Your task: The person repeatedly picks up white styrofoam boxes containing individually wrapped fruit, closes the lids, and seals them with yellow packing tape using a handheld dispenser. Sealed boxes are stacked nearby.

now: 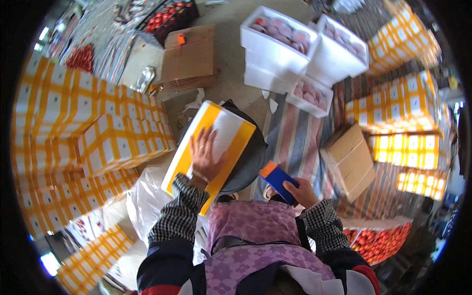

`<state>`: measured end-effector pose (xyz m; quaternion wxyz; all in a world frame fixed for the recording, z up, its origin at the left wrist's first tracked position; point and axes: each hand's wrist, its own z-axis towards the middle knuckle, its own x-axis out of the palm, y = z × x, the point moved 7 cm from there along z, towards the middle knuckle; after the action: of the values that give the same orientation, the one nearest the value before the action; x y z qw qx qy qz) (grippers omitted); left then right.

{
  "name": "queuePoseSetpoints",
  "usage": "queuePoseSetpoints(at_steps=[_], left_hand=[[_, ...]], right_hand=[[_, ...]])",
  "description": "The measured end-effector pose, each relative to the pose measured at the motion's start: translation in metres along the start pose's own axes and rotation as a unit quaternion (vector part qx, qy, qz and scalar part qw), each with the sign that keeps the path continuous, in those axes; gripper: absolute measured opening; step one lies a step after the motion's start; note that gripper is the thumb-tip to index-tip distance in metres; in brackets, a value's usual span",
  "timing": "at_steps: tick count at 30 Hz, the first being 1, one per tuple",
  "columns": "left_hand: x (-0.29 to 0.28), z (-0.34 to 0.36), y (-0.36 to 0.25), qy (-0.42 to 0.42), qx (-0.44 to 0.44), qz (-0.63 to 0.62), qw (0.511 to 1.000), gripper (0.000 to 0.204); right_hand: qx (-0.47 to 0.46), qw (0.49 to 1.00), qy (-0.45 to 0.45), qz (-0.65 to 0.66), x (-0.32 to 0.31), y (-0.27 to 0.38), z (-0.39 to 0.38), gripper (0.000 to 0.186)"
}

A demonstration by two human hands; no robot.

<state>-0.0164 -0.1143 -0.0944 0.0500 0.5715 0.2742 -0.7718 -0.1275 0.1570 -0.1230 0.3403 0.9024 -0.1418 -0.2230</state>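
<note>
Lying flat over a black round seat (248, 169) before the person: one white box (233, 140), oblong, banded in yellow along its edges. Long axis: slanting, near end at the person's left, far end away and toward the right.

Left hand (204, 155): laid on the box's upper face, fingers spread wide, pointing away; grasping nothing. Right hand (305, 191): closed around one blue block-shaped tool (282, 182) with an orange end, just right of the seat. Tool's long axis: diagonal, orange end pointing away and leftward, toward the box; apart from it.

Beyond, centre-right: white foam boxes (270, 59) containing pink-netted round fruit. Ahead-left: one brown carton (189, 56). Left: stacked yellow-banded boxes (118, 142). Right: one tilted cardboard box (349, 160), on a striped sheet (290, 142). Lower right: heaped red fruit (381, 241).
</note>
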Motion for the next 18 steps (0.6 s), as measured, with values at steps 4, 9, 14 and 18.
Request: queuePoseSetpoints(at_steps=[4,9,14,18], left_hand=[[-0.041,-0.127,0.1,-0.045,-0.279,0.064,0.957,0.063],[-0.061,-0.181,0.131,-0.098,-0.279,-0.139,0.945,0.045],[-0.03,-0.203,0.157,-0.128,-0.29,-0.333,0.888,0.056],[-0.035,-0.196,0.16,-0.188,-0.241,-0.45,0.839,0.073]], right_hand=[[-0.117,0.989,0.029,0.08,0.041,0.062,-0.013,0.05],[-0.205,0.971,0.124,-0.018,0.154,0.164,0.002,0.052],[-0.246,0.948,0.101,-0.175,0.241,0.217,0.039,0.059],[-0.177,0.932,0.112,-0.295,0.271,0.22,0.051,0.06]])
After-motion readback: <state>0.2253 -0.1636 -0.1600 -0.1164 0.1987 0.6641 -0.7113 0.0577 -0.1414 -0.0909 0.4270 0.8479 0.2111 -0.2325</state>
